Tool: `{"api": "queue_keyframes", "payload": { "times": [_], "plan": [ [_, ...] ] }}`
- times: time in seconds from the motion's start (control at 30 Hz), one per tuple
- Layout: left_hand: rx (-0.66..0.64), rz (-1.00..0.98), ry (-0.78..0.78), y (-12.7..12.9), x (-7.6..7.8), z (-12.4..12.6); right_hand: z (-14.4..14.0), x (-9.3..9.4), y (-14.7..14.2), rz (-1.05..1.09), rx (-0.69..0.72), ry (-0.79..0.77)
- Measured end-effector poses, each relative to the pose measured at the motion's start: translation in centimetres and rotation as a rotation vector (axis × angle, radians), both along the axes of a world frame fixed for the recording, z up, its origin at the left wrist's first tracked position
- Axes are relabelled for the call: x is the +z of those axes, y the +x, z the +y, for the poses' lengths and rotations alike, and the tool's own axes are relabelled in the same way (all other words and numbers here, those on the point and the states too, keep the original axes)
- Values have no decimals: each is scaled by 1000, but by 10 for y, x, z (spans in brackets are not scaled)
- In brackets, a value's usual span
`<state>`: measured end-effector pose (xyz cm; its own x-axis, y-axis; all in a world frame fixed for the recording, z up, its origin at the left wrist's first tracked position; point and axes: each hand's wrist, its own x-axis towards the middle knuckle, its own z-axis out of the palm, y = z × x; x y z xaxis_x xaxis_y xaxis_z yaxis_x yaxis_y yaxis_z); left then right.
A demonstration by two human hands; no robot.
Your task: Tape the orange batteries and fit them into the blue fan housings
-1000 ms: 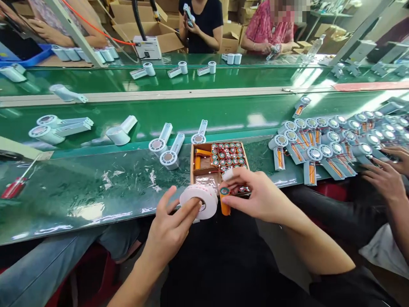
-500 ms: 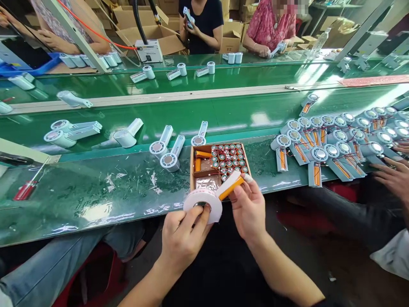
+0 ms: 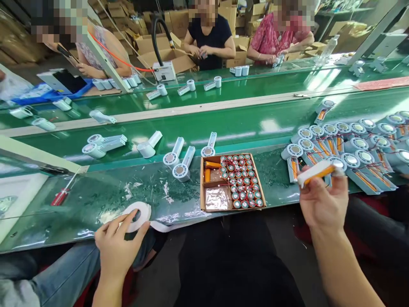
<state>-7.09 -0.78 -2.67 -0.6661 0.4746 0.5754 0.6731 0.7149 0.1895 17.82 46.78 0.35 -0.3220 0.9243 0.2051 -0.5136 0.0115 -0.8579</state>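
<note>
My left hand (image 3: 117,246) grips a white tape roll (image 3: 138,215) and rests it on the green bench's near edge; a loose tail of tape trails right. My right hand (image 3: 322,200) holds up an orange battery cell (image 3: 317,171) with a white strip stuck along it, in front of a cluster of white fan housings (image 3: 348,147). Between my hands sits an open cardboard box (image 3: 232,181) packed with several green-capped cells and two loose orange ones.
White fan parts (image 3: 179,164) lie on the green conveyor belt (image 3: 223,123). A red-handled screwdriver (image 3: 61,195) lies at the left. Three people work across the belt among cardboard boxes. A seated person's jeans (image 3: 47,273) are at my left.
My hands have parted: the left carried the tape roll down-left onto the bench, the right swung the taped cell right toward the fan housings. The view tilted up. The neighbour's hands at right left the frame.
</note>
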Motion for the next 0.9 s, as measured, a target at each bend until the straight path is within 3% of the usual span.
{"api": "queue_keyframes", "payload": {
  "times": [0.07, 0.13, 0.2, 0.27, 0.3, 0.37, 0.5, 0.6, 0.77, 0.83, 0.9],
  "plan": [
    [-3, 100, 21, -7, 17, 37, -16, -13, 2, -55, 43, -76],
    [-70, 108, -22, -10, 41, 107, -28, -16, 0, -73, 72, -138],
    [-147, -23, -226, -17, 66, 190, -34, -10, -2, -60, 85, -154],
    [-137, -207, -507, -32, 85, 265, -34, -2, 3, -47, 72, -124],
    [-118, -335, -669, -42, 91, 295, -33, 0, 9, -50, 46, -99],
    [-102, -474, -805, -64, 94, 337, -27, -1, 27, -100, -38, -56],
    [-161, -550, -880, -96, 82, 375, -8, -19, 56, -242, -117, -74],
    [-242, -507, -874, -106, 72, 393, 5, -20, 43, -182, -49, -92],
    [-377, -475, -910, -127, 65, 414, 26, 7, -50, -117, 176, 177],
    [-432, -479, -934, -138, 67, 416, 38, 11, -100, -205, 277, 347],
    [-477, -480, -935, -147, 71, 415, 52, 9, -150, -427, 364, 587]
  ]
}}
